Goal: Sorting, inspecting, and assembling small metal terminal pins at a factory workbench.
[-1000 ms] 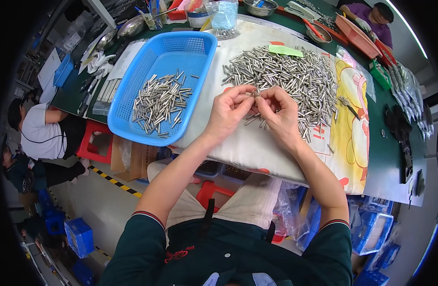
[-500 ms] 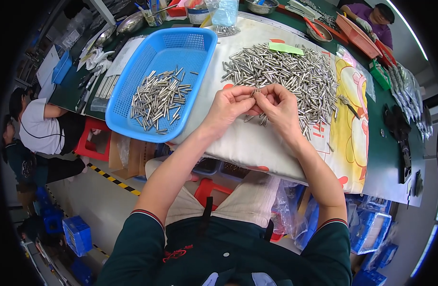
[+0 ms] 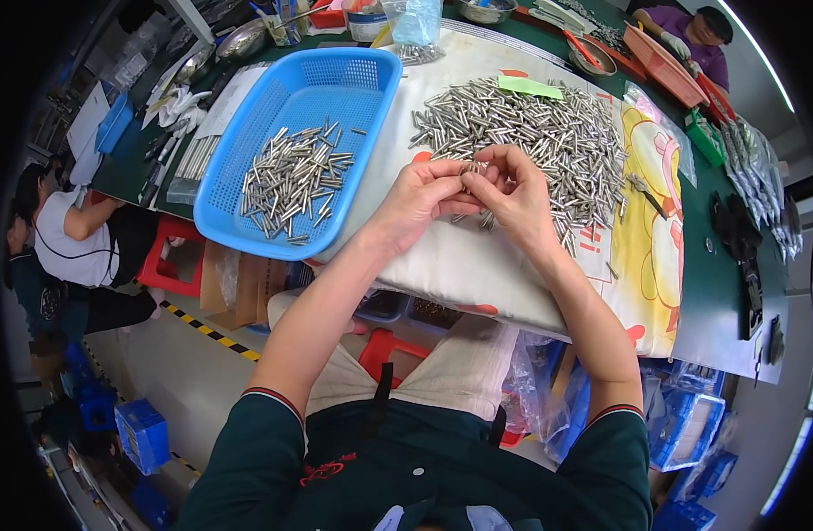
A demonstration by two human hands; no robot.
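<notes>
My left hand [image 3: 417,199] and my right hand [image 3: 519,196] meet at the near edge of a broad pile of small silver metal pins [image 3: 548,133]. Between their pinched fingertips a short metal pin [image 3: 471,169] shows in part; the fingers cover the rest. Both hands are closed, thumbs against forefingers. To the left stands a blue perforated plastic basket [image 3: 214,199], tilted in view, with a smaller heap of similar pins [image 3: 299,181] inside. A green paper slip [image 3: 530,87] lies on the far side of the pile.
Pale cloth [image 3: 406,257] covers the table under the pile. Pliers [image 3: 647,195] lie on its yellow part at right. Farther back are a metal bowl [image 3: 592,57] and a clear bag [image 3: 415,31]. A co-worker [image 3: 690,40] sits at far right; others [image 3: 79,230] sit at left.
My right forefinger has lifted and bent a little at the fingertips' meeting point. Both hands stay in nearly the same place. The basket and pile have not visibly changed.
</notes>
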